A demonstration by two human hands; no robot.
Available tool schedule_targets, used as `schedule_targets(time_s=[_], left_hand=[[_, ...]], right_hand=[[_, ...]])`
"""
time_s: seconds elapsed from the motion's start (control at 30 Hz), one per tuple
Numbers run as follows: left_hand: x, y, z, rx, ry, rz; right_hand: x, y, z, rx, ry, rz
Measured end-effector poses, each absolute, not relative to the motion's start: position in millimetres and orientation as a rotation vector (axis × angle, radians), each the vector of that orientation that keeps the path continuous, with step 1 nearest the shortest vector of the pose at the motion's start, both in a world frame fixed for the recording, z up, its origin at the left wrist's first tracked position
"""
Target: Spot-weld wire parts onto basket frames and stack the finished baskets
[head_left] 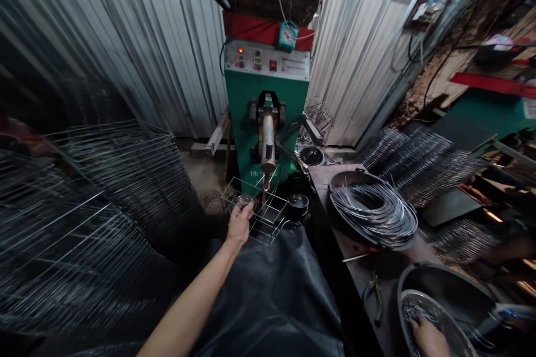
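My left hand (239, 224) is closed on the near left part of a wire frame (268, 216), just below the electrode of the green machine (268, 145). A round wire ring (245, 199) shows at the fingertips. At the lower right, my right hand (427, 336) reaches into a metal bowl (450, 318) that stands inside a dark pan (412, 276). Small metal pieces (412, 309) lie under its fingers, which are partly hidden. Whether it grips any of them cannot be made out.
Stacked wire racks (125, 178) fill the left side. On the right bench (352, 273) are a pan of wire rings (372, 209) and pliers (372, 295). Dark round containers (298, 203) stand beside the machine. A dark apron (272, 295) covers the lap.
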State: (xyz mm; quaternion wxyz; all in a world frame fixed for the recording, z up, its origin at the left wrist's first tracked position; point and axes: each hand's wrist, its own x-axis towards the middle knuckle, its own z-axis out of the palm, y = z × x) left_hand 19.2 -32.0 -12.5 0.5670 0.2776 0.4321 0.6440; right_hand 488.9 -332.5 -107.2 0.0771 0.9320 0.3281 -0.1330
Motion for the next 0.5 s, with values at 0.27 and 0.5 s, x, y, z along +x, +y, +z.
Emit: schedule_targets(time_s=[0.27,0.5], left_hand=[[29.0,-23.4,-18.4,0.628,0.996,1.541],[28.8,-25.3,-19.5,0.634,1.018,1.519]], right_hand=[[476.7,-326.4,-91.0,2.715,1.008,-0.437],[479.4,-333.3,-80.6,2.973,0.864,-0.407]])
